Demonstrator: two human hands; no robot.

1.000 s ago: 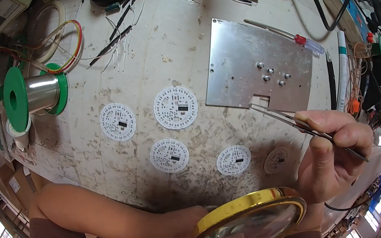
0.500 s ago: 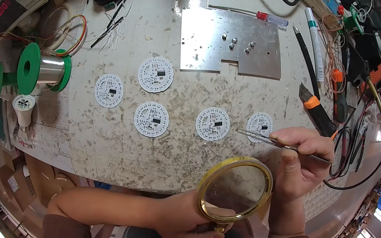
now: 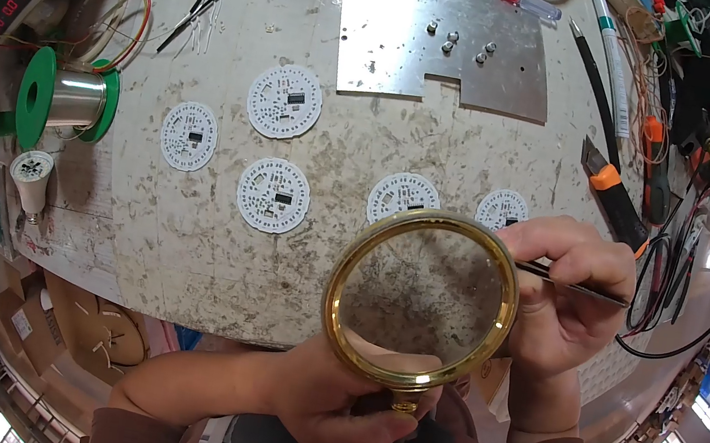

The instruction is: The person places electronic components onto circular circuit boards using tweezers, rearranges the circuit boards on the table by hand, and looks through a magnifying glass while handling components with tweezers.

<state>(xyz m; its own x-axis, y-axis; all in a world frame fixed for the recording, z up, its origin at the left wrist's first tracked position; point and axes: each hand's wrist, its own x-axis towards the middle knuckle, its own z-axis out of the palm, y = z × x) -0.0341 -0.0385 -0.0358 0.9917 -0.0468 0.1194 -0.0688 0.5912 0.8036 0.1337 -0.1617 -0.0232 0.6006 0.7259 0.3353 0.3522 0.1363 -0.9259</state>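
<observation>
My left hand is wrapped round the handle of a magnifying glass with a gold rim, raised above the near edge of the bench. Its lens overlaps the lower part of one round white circuit board. Pinched in my right hand is a pair of metal tweezers; their tips are hidden behind the magnifier's rim. Just beyond the right fingers lies another round board, partly covered. More such boards, an upper one, a left one and a lower one, lie further left.
A notched metal plate carries several small cylindrical parts, with a screwdriver behind it. At right are a utility knife, a pen and cables. A solder spool and an LED bulb stand left.
The magnifying glass has come up nearer the camera and slightly left, now overlapping a board. The view has shifted, so the bench things sit higher. The tweezers' tips have gone out of sight.
</observation>
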